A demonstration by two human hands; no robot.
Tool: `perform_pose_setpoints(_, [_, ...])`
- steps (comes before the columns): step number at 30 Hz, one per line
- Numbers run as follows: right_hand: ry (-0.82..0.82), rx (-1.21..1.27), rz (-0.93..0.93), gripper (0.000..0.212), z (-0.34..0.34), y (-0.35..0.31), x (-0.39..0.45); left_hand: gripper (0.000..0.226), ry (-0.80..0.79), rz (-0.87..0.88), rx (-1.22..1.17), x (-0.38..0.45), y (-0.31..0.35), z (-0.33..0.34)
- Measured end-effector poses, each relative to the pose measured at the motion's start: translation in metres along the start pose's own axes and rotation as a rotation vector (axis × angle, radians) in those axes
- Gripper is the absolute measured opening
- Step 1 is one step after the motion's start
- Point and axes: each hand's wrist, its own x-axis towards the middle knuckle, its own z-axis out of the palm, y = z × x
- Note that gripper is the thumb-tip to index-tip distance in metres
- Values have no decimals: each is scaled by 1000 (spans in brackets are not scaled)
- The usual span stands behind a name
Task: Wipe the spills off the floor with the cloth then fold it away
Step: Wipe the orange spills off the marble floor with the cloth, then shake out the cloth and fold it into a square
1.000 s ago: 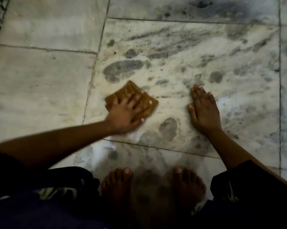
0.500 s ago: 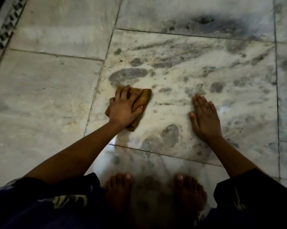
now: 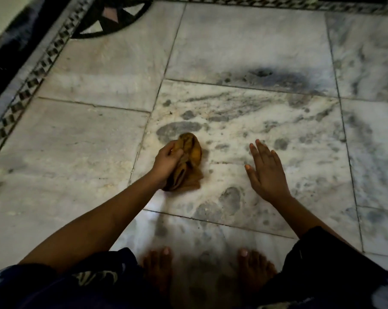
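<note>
A mustard-brown cloth (image 3: pixel 189 161) is bunched up in my left hand (image 3: pixel 166 162), which grips it from the left with fingers curled into the folds; its lower end hangs down to the marble floor (image 3: pixel 244 134). My right hand (image 3: pixel 265 172) is off to the right, palm down, fingers spread and slightly raised, holding nothing. Grey blotches mark the tile around both hands; I cannot tell wet spill from marble veining.
My two bare feet (image 3: pixel 206 270) stand at the bottom centre, with dark clothing over my knees on both sides. A black-and-white patterned border (image 3: pixel 30 83) runs along the far left and top edges, next to a dark inlay (image 3: pixel 112 16).
The cloth lay flat under my left palm; now it is gathered into a bunch and lifted partly off the floor. My right hand has risen from the tile. The view has pulled back.
</note>
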Motion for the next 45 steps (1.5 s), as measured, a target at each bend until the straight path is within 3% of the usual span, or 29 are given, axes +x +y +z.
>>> perform_pose_setpoints(3, [45, 66, -16, 63, -17, -15, 14, 25, -71, -158, -420, -3, 30, -7])
perform_pose_setpoints(7, [126, 131, -64, 61, -40, -34, 30, 27, -124, -294, -598, 6, 61, -18])
perform_pose_setpoints(12, [203, 239, -19, 61, -57, -50, 48, 40, -173, -336, -605, 19, 87, -20])
perform_pose_setpoints(18, [202, 252, -13, 59, -57, -50, 85, 31, -151, -437, -575, 46, 95, -20])
perform_pose_setpoints(28, [71, 269, -2, 57, -51, -58, 161, 36, -102, -526, -688, 112, 129, -25])
perform_pose_setpoints(34, [56, 299, 18, 55, -117, -102, 179, 38, -58, -520, -803, 107, 208, -39])
perform_pose_setpoints(38, [78, 357, 43, 54, -186, -138, 179, 30, -19, -485, -742, 71, 273, -62])
perform_pose_setpoints(45, [92, 470, 95, 62, -374, -210, 173, 24, 20, -367, -571, -15, 447, -119])
